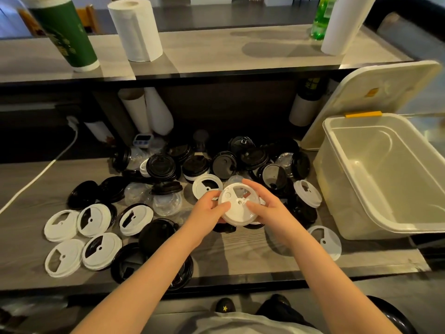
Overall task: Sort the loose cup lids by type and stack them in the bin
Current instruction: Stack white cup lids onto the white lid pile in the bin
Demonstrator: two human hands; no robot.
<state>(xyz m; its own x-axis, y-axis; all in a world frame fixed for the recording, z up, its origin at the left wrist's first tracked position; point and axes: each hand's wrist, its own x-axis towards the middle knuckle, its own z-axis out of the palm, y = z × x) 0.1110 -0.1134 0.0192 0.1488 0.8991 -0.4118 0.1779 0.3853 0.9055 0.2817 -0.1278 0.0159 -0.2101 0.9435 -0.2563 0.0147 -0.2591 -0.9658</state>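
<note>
Left hand (pixel 207 212) and right hand (pixel 268 208) both grip one white lid (pixel 237 208) between them, thumbs pressed on its top face and fingers curled under and round the rim. It could be a thin stack rather than a single lid; cannot tell. The lid is held flat, raised just above the counter (pixel 240 254), over the near fringe of the pile. Directly behind the hands is a heap of black lids (pixel 240 160), overlapping and tilted, running back to the dark wall under the upper shelf (pixel 204 51). Clear dome lids (pixel 165 202) lie just left of the left hand. Further left, five loose white lids (pixel 96 227) lie flat, some of them on top of black ones, close to the counter's front edge. Open room: a bare strip of counter under the forearms, from the hands to the front edge. To the right, a translucent lid (pixel 325 241) lies flat near the right forearm, and another white one rests tilted on the black heap — both sit between the hands and the bin (pixel 337 189). The bin stands at the right end of the counter, well right of the held lid and top open, with its near corner past the counter's front edge. The bin lid (pixel 375 92) is propped upright behind it. A white cable (pixel 36 179) crosses the far left of the counter. A paper towel roll (pixel 136 30) and a green cup (pixel 65 32) stand on the shelf.
</note>
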